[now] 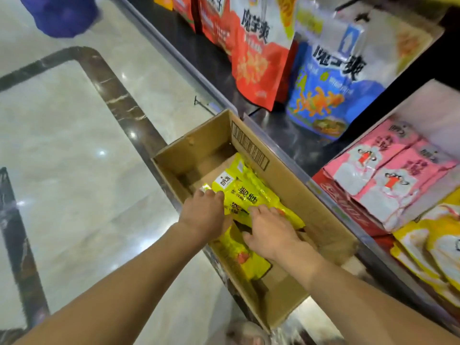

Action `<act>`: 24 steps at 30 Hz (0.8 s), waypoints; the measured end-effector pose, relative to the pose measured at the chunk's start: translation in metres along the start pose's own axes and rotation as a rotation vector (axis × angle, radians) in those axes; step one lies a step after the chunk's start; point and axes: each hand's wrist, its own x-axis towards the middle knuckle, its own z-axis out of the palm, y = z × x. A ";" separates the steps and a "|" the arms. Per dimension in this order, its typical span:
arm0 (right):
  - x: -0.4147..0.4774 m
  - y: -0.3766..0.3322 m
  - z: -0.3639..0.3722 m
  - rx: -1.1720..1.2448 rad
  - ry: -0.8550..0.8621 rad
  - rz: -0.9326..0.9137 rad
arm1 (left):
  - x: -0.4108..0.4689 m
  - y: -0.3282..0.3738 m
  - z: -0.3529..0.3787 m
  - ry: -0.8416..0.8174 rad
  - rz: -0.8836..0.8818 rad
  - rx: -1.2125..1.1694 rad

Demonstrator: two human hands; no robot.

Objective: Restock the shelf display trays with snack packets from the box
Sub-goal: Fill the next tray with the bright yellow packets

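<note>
An open cardboard box (pixel 281 185) stands on the floor against the shelf edge. Inside lie yellow snack packets (pixel 242 192), with another yellow packet (pixel 245 257) lower in the box. Both my hands reach down into the box. My left hand (pixel 205 215) has its fingers curled over the left edge of the top packet. My right hand (pixel 270 230) rests on the packet's right side, fingers closing around it. On the shelf at right, a red display tray (pixel 348 207) holds pink packets (pixel 388 168); more yellow packets (pixel 438 247) lie beside it.
Large red (pixel 258 68) and blue (pixel 331 85) snack bags stand on the dark lower shelf behind the box. The polished marble floor (pixel 62 135) stretches to the left. A blurred blue shape (pixel 62 13) sits at the top left.
</note>
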 end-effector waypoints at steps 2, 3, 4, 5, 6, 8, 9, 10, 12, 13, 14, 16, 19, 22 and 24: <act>0.011 -0.002 0.019 0.057 -0.053 0.006 | 0.008 -0.003 0.006 0.012 -0.006 -0.013; 0.014 -0.004 0.028 0.087 -0.071 0.013 | 0.011 -0.005 0.008 0.022 -0.013 -0.029; 0.017 -0.006 0.036 0.116 -0.080 0.019 | 0.014 -0.006 0.010 0.029 -0.021 -0.049; 0.020 -0.007 0.043 0.143 -0.091 0.028 | 0.017 -0.007 0.011 0.031 -0.030 -0.067; 0.022 -0.009 0.049 0.165 -0.102 0.035 | 0.019 -0.008 0.013 0.031 -0.039 -0.080; 0.026 -0.010 0.060 0.193 -0.132 0.057 | 0.023 -0.009 0.015 0.026 -0.048 -0.100; 0.028 -0.010 0.062 0.206 -0.143 0.070 | 0.024 -0.009 0.015 0.023 -0.053 -0.107; 0.029 -0.009 0.063 0.228 -0.144 0.076 | 0.026 -0.009 0.016 0.022 -0.058 -0.117; 0.031 -0.006 0.061 0.273 -0.130 0.080 | 0.030 -0.009 0.016 0.012 -0.074 -0.140; 0.030 -0.003 0.058 0.279 -0.112 0.078 | 0.031 -0.008 0.017 0.000 -0.083 -0.152; 0.029 0.000 0.055 0.280 -0.089 0.080 | 0.033 -0.007 0.017 -0.005 -0.091 -0.162; 0.024 0.009 0.046 0.302 -0.056 0.101 | 0.036 -0.005 0.018 -0.012 -0.114 -0.197; 0.008 0.022 0.029 0.374 0.003 0.134 | 0.037 0.003 0.022 -0.019 -0.189 -0.312; -0.012 0.031 0.008 0.404 0.113 0.134 | 0.037 0.016 0.028 -0.108 -0.301 -0.461; -0.023 0.034 -0.008 0.411 0.184 0.135 | 0.041 0.027 0.030 -0.155 -0.368 -0.465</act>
